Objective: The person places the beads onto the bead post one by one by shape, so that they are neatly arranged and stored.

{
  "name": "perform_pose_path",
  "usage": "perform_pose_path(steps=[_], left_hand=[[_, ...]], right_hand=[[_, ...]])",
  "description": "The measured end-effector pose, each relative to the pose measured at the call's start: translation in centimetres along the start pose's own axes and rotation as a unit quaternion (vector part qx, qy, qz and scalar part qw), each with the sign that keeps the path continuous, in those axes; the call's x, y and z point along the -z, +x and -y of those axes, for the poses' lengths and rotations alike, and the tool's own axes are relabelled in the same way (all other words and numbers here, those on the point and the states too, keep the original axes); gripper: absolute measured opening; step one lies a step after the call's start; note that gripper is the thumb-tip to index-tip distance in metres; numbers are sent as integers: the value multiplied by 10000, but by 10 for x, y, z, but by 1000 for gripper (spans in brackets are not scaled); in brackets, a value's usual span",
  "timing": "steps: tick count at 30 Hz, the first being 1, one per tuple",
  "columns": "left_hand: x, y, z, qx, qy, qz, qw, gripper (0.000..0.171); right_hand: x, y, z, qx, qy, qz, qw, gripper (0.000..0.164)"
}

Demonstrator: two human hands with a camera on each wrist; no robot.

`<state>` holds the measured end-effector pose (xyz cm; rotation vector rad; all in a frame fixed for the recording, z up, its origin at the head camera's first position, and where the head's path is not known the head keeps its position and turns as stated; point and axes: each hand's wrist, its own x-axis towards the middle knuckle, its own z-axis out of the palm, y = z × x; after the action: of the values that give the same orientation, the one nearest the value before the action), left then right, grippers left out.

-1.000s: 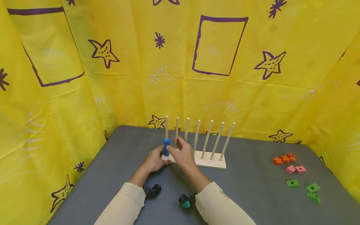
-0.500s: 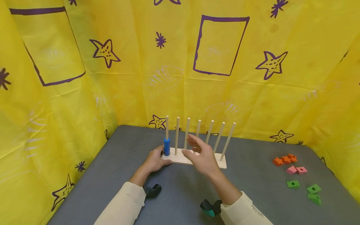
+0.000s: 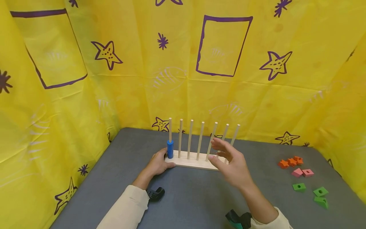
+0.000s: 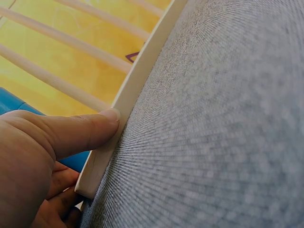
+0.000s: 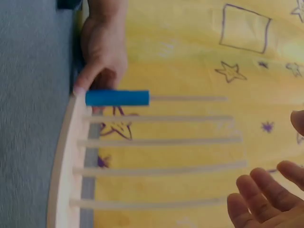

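Note:
A wooden peg stand with a row of several upright dowels rests on the grey table. Blue cylinder pieces sit stacked on its leftmost dowel. My left hand grips the left end of the stand's base. In the left wrist view its thumb presses the front edge, with the other fingers behind the base. My right hand is in the air in front of the rightmost dowels, overlapping them in the head view. Its fingers are loosely bent, and it holds nothing. The right wrist view shows its fingers apart from the dowels.
On the right side of the table lie orange star pieces, pink pieces and green pieces, some with visible holes. A yellow patterned curtain hangs behind the table and along both sides.
My right hand has left the blue pieces and moved right along the row of dowels. My left hand keeps its grip on the base, and the blue pieces stay on the leftmost dowel.

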<state>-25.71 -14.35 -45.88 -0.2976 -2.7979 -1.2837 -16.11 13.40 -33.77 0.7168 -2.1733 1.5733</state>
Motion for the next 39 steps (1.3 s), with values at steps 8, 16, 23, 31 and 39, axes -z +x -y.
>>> perform_pose_path(steps=[8, 16, 23, 31, 39], left_hand=[[-1, -1, 0, 61, -4, 33, 10000, 78], [-3, 1, -1, 33, -59, 6, 10000, 77], [-3, 1, -1, 75, -62, 35, 9999, 77], [-2, 0, -1, 33, -42, 24, 10000, 75], [-3, 0, -2, 3, -54, 15, 10000, 75]], right_hand=[[40, -18, 6, 364, -289, -295, 9985, 60], [85, -36, -1, 114, -711, -656, 9952, 63], [124, -53, -16, 38, -705, -1202, 9902, 59], [163, -76, -47, -746, -1277, -2955, 9438, 45], [190, -99, -78, -2289, -1655, -3692, 8854, 39]])
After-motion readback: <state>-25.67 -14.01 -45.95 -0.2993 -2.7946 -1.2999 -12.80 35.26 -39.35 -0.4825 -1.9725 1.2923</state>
